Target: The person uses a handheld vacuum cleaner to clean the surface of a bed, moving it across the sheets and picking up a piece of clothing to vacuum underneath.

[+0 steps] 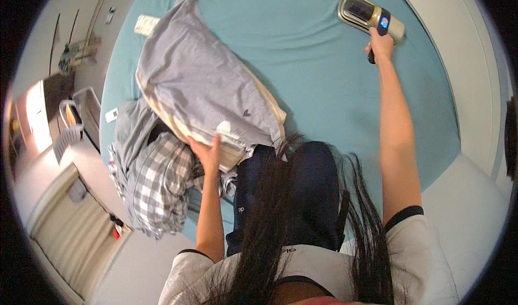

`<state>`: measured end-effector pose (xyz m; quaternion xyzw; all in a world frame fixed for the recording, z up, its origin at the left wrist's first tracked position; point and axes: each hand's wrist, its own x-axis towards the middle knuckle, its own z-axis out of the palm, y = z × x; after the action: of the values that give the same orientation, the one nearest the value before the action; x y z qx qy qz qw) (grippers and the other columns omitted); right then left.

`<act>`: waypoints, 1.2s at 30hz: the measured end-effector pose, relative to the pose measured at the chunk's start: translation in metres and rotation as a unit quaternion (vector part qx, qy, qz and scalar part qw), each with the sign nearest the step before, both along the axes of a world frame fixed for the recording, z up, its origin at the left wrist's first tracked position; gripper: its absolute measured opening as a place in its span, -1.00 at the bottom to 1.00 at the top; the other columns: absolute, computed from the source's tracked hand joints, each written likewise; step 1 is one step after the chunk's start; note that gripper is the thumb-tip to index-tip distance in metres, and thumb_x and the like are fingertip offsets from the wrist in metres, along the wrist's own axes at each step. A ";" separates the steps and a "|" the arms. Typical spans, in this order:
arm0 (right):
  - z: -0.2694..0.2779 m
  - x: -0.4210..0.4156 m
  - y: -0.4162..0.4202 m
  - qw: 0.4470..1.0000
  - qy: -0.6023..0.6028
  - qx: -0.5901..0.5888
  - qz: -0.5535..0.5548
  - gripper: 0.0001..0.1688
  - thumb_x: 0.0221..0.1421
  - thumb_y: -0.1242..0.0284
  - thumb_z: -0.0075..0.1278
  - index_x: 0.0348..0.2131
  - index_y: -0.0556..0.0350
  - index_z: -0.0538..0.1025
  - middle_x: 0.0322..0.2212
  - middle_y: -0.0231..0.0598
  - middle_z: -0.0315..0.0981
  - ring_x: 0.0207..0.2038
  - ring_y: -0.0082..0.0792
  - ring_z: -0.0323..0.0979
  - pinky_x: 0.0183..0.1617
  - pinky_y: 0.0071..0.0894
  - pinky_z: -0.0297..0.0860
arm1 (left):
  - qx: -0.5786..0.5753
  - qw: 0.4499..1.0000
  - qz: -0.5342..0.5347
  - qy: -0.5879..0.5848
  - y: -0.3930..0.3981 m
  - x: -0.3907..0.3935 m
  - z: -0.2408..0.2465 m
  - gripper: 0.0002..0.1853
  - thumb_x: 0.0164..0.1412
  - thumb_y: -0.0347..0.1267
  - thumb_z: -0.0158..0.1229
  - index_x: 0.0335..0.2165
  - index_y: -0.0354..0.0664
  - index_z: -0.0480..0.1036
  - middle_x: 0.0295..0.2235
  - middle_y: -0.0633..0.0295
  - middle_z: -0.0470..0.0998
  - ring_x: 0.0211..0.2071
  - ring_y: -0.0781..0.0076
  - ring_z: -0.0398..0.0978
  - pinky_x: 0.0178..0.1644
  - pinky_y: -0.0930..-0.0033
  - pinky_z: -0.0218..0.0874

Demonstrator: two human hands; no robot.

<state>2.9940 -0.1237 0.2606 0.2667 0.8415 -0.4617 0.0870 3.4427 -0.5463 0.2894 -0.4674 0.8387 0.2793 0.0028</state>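
My right hand [381, 46] grips the black handle of a handheld mattress vacuum cleaner [358, 10], whose dark window and lit blue round display face up. The vacuum rests on the teal fitted sheet [315, 82] of a bed, near its far right edge. My left hand [207, 155] holds the near edge of a grey cloth [194, 66] with a cream underside, a small dark heart and a white print. This cloth is lifted and spread to the far left. Below and left of that hand lies a heap of grey-and-white checked bedding [158, 187].
A pale card-like object [146, 25] lies by the cloth's far left side, and a small white object [111, 115] lies nearer on the sheet's left edge. A pale bed frame or wall [473, 74] borders the right. A chair [68, 139] stands beyond the left edge.
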 end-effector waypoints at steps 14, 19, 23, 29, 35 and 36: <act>0.043 0.308 -0.057 0.970 -0.173 -0.066 0.154 -0.76 0.10 0.40 0.03 -0.43 0.22 0.35 -0.81 -0.30 0.28 -0.83 -0.44 0.28 -0.75 -0.41 0.21 | 0.024 0.999 0.023 0.028 0.043 0.020 0.000 0.48 -0.34 -0.11 0.53 0.23 -0.49 -0.41 0.21 -0.46 -0.18 0.24 -0.34 -0.10 0.31 0.03 -0.15; 0.082 0.335 -0.086 0.977 -0.144 -0.012 0.156 -0.78 0.08 0.45 0.05 -0.37 0.23 0.35 -0.79 -0.31 0.29 -0.81 -0.49 0.28 -0.74 -0.46 0.22 | 0.103 0.990 0.062 0.073 0.042 0.041 -0.004 0.50 -0.40 -0.18 0.55 0.24 -0.47 -0.42 0.24 -0.41 -0.21 0.28 -0.26 -0.19 0.34 0.05 -0.25; 0.121 0.350 -0.107 0.974 -0.103 -0.163 0.117 -0.75 0.06 0.46 0.10 -0.41 0.27 0.36 -0.76 -0.30 0.33 -0.80 -0.49 0.30 -0.75 -0.46 0.25 | 0.123 0.985 0.109 0.058 0.040 0.049 -0.010 0.50 -0.42 -0.20 0.55 0.24 -0.47 -0.41 0.24 -0.37 -0.19 0.28 -0.22 -0.18 0.34 0.09 -0.24; 0.102 0.373 -0.189 0.937 -0.154 -0.056 0.308 -0.69 -0.05 0.36 0.18 -0.45 0.20 0.40 -0.77 -0.30 0.36 -0.77 -0.46 0.37 -0.68 -0.41 0.29 | 0.120 0.981 0.119 0.100 0.041 0.049 -0.033 0.47 -0.41 -0.23 0.55 0.24 -0.48 -0.37 0.24 -0.37 -0.14 0.27 -0.25 -0.12 0.33 0.09 -0.22; 0.085 0.329 -0.333 0.918 -0.033 -0.070 0.390 -0.76 -0.02 0.37 0.07 -0.50 0.20 0.44 -0.77 -0.24 0.37 -0.78 -0.36 0.37 -0.65 -0.31 0.31 | 0.116 0.984 0.096 0.090 0.034 0.062 -0.047 0.50 -0.49 -0.25 0.59 0.22 -0.53 -0.33 0.23 -0.37 -0.13 0.28 -0.21 -0.12 0.34 0.12 -0.22; 0.085 0.307 -0.362 0.906 -0.045 -0.109 0.406 -0.75 -0.01 0.35 0.07 -0.53 0.19 0.43 -0.78 -0.25 0.36 -0.80 -0.37 0.37 -0.67 -0.30 0.30 | 0.125 0.982 0.112 0.088 0.037 0.068 -0.049 0.50 -0.49 -0.23 0.58 0.23 -0.51 -0.33 0.23 -0.36 -0.12 0.27 -0.20 -0.12 0.34 0.12 -0.24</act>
<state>3.3008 -0.4854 0.3459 -0.0888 0.8165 -0.4632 0.3330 3.5111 -0.5091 0.2408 -0.5278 0.7365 0.4208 -0.0436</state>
